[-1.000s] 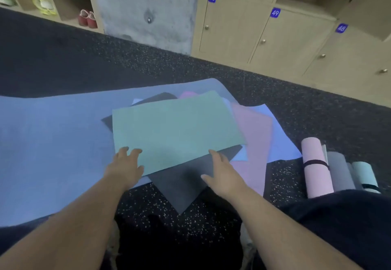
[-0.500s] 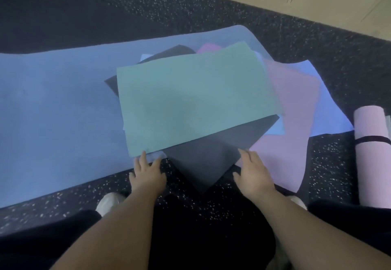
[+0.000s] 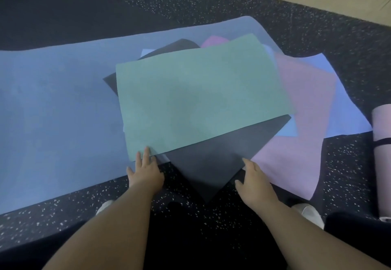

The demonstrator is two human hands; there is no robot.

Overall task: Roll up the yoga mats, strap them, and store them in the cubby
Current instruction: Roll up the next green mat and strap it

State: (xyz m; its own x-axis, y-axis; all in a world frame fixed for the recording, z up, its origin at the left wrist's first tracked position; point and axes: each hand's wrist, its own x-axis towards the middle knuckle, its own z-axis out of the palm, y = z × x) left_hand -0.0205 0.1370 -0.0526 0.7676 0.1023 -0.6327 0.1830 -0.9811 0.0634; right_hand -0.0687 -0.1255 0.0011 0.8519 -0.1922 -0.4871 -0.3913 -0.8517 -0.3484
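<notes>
On the speckled rubber floor (image 3: 211, 1) in front of my knees lies a loose fan of small mats spread over a big blue mat (image 3: 53, 111): the teal mat (image 3: 198, 100) on top, a dark grey mat (image 3: 211, 164) skewed beneath it with one corner pointing at me, then a pink mat (image 3: 306, 121) and a lilac mat (image 3: 342, 104) out to the right. My left hand (image 3: 146, 174) rests with straight fingers on the near left corner of the teal mat, gripping nothing. My right hand (image 3: 254, 183) lies along the right edge of the dark grey mat; whether its thumb has caught the edge I cannot tell. The teal one looks thin, light and floppy, likely to slide on the sheet under it, so I would take it along its near short edge with both hands, fold a tight first turn and roll away from me. A rolled pink mat (image 3: 382, 164), already strapped, lies well apart at the far right.
</notes>
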